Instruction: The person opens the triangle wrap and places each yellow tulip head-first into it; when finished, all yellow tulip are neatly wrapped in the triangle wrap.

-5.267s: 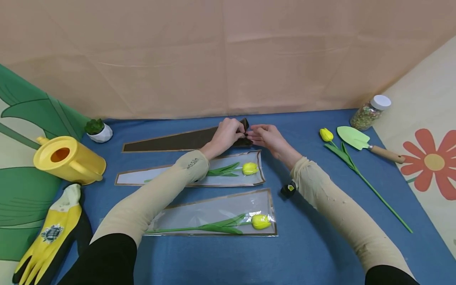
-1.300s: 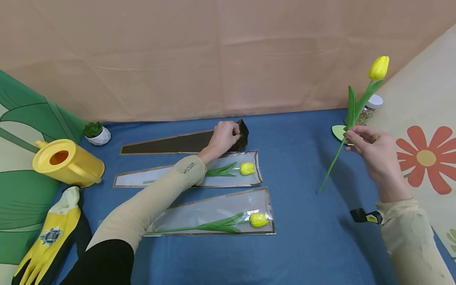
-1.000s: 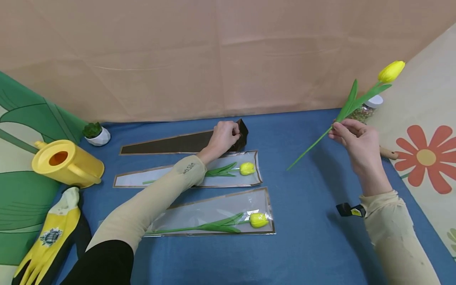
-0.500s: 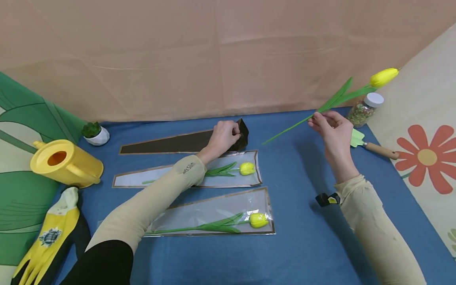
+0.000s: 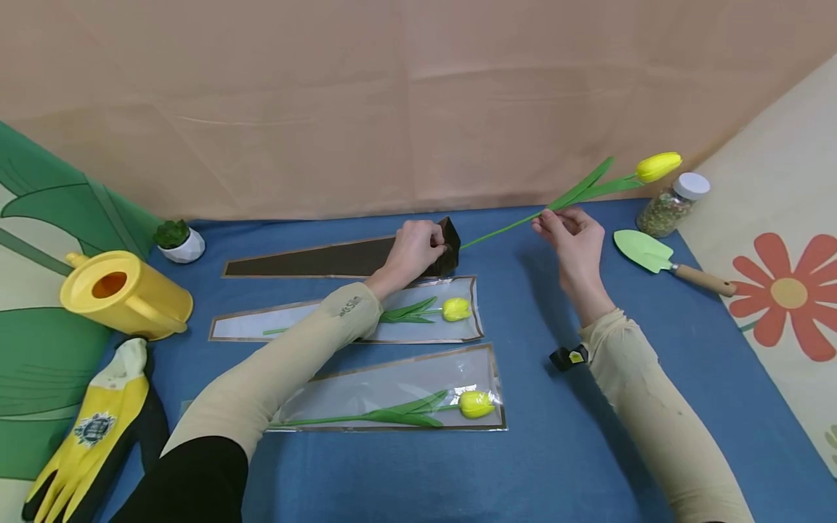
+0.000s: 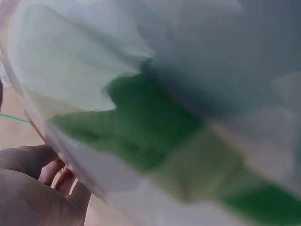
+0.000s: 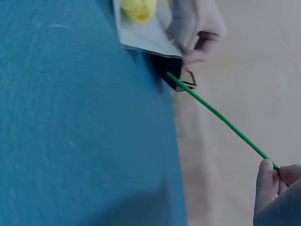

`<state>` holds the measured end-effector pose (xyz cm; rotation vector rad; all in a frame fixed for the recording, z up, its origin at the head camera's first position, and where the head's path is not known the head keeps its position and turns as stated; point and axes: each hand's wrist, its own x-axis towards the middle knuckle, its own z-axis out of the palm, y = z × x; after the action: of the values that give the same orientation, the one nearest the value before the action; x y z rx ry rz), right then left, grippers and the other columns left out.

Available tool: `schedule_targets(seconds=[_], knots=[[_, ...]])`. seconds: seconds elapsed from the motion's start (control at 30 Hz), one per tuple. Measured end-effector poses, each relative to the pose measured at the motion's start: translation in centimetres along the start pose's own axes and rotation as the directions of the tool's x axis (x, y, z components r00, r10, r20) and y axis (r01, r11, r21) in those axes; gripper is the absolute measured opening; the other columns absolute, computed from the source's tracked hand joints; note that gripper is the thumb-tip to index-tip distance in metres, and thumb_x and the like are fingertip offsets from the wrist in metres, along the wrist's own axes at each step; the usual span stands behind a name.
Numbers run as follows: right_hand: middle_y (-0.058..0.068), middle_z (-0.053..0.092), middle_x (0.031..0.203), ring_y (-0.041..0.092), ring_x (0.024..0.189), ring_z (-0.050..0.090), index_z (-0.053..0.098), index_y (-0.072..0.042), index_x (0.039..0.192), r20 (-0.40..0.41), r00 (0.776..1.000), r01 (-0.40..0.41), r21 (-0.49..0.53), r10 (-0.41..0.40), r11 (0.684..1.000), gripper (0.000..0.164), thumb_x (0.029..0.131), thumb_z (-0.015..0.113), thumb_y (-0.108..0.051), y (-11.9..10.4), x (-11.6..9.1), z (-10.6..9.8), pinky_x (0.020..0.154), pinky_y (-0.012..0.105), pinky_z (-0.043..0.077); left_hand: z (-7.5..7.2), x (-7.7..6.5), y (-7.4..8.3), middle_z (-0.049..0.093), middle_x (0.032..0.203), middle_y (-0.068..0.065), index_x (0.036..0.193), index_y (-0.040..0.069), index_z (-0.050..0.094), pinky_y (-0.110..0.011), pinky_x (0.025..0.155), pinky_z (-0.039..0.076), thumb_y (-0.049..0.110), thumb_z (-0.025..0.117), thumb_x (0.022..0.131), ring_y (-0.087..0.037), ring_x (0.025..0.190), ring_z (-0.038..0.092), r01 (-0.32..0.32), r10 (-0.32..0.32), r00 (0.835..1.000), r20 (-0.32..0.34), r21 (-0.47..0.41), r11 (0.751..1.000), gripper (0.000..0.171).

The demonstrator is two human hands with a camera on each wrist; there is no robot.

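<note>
In the head view my left hand (image 5: 413, 250) pinches the upper edge of a long black flower sleeve (image 5: 314, 259) at its wide right end, where the mouth stands open. My right hand (image 5: 578, 243) holds a yellow tulip (image 5: 659, 167) by its green stem between thumb and fingers, bloom up to the right. The stem's tip is at the sleeve's mouth; in the right wrist view the green stem (image 7: 216, 113) points into the dark opening, though how deep I cannot tell. A blurred clear sleeve fills most of the left wrist view, with my left hand (image 6: 33, 188) at lower left.
Two clear sleeves, the middle one (image 5: 248, 325) and the front one (image 5: 418, 374), each hold a yellow tulip. At left are a watering can (image 5: 153, 301), a glove (image 5: 98, 428) and a small potted plant (image 5: 186, 247). At right are a trowel (image 5: 644, 250) and a jar (image 5: 667, 211).
The tulip, earlier lying on the table at right, was picked up by my right hand, tilted and carried left to the sleeve's mouth. My left hand has stayed at the black sleeve.
</note>
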<state>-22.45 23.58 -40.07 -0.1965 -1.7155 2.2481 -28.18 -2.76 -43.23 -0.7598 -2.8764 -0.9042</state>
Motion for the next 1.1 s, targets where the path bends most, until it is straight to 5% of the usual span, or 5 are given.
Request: schedule_targets(seconds=[0.7, 1.1], knots=[[0.013, 0.072, 0.092, 0.019, 0.083, 0.075, 0.067, 0.005, 0.106, -0.124, 0.992, 0.045, 0.083, -0.034, 0.996, 0.011, 0.101, 0.073, -0.002, -1.0, 0.3, 0.8, 0.082, 0.029, 0.062, 0.1, 0.0, -0.1, 0.074, 0.089, -0.01, 0.088, 0.005, 0.078, -0.036, 0.073, 0.054, 0.007, 0.077, 0.101, -0.022, 0.076, 0.067, 0.008, -0.008, 1.0, 0.004, -0.003, 1.0, 0.013], [0.01, 0.073, 0.088, 0.017, 0.079, 0.075, 0.068, 0.006, 0.105, -0.08, 0.997, 0.001, 0.032, 0.001, 0.999, 0.007, 0.1, 0.072, 0.002, 0.6, 0.7, 1.5, 0.082, 0.027, 0.062, 0.0, -0.1, -0.1, 0.072, 0.086, -0.009, 0.084, 0.006, 0.076, -0.034, 0.07, 0.052, 0.008, 0.078, 0.1, -0.021, 0.074, 0.065, -0.003, 0.003, 1.0, 0.004, -0.018, 1.0, 0.017]])
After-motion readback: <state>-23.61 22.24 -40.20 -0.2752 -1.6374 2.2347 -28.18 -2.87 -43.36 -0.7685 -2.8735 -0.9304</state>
